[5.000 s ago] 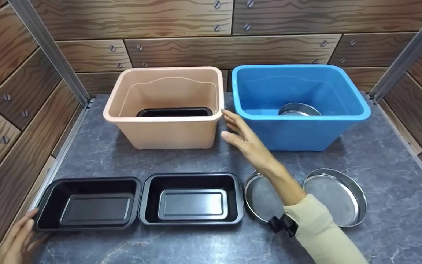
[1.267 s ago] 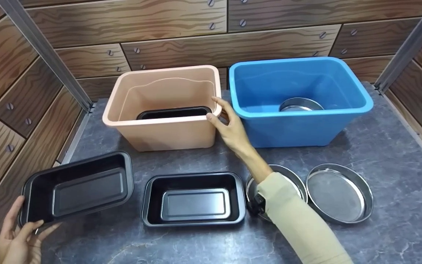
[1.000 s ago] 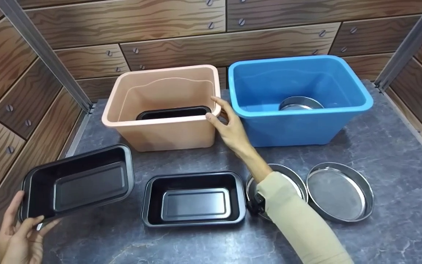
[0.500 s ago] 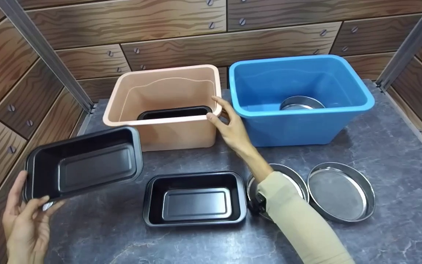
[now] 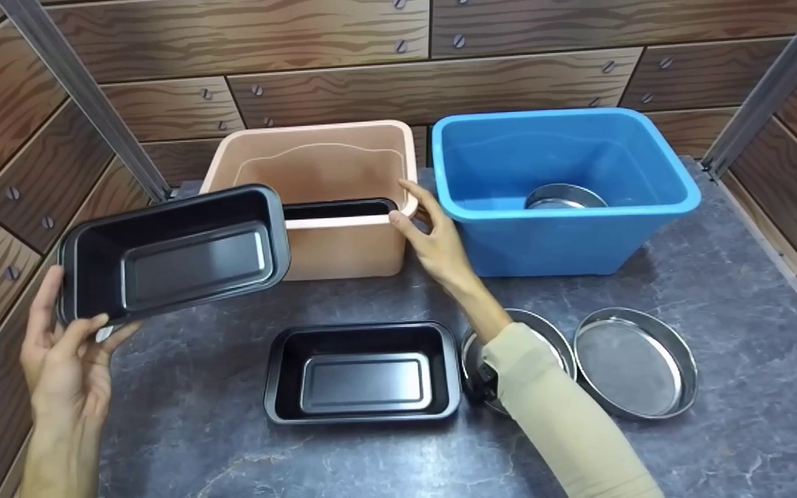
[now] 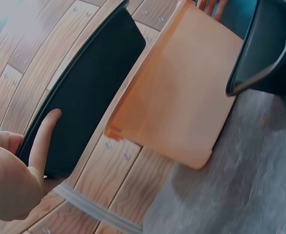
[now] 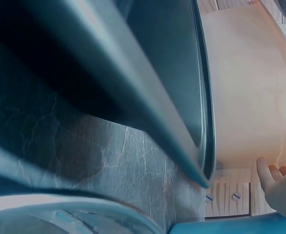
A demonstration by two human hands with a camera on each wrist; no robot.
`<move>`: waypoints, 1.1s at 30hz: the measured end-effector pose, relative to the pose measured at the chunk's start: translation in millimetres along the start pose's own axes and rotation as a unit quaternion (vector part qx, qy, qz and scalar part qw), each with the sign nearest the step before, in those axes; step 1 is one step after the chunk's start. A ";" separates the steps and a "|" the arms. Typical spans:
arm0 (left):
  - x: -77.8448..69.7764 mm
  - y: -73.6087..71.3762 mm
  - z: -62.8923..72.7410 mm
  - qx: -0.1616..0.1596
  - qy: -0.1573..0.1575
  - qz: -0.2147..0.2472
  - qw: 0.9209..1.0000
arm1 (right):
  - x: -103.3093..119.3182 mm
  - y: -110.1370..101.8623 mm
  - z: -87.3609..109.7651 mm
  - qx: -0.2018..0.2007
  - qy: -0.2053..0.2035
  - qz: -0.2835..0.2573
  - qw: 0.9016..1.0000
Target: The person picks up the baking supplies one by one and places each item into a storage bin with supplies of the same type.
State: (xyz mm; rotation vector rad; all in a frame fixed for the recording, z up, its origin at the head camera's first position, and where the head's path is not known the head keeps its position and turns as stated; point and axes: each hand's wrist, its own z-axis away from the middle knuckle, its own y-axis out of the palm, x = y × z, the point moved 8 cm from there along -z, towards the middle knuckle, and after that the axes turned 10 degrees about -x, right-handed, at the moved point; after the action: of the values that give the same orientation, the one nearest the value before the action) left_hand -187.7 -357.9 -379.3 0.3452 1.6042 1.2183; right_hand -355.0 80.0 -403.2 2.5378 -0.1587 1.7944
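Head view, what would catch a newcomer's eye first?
Probably the bright blue tub at the back right, with a round metal pan inside. Next comes the black loaf pan at the left, raised in the left hand and partly hiding the peach tub, whose near right corner the right hand holds.

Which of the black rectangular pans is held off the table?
The leftmost black pan, gripped at one end by the left hand. Another black pan rests on the table; the third black pan sits inside the peach bin.
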 end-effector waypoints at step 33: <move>67.2 72.8 -31.9 -0.011 0.002 -0.094 0.995 | -0.2 -1.0 1.4 -0.007 0.004 -0.002 1.000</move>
State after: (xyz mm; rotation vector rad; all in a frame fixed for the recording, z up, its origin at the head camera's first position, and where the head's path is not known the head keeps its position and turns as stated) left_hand -267.1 -294.0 -357.8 0.1737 1.5870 1.0915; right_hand -353.7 80.9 -403.8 2.5191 -0.1649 1.7945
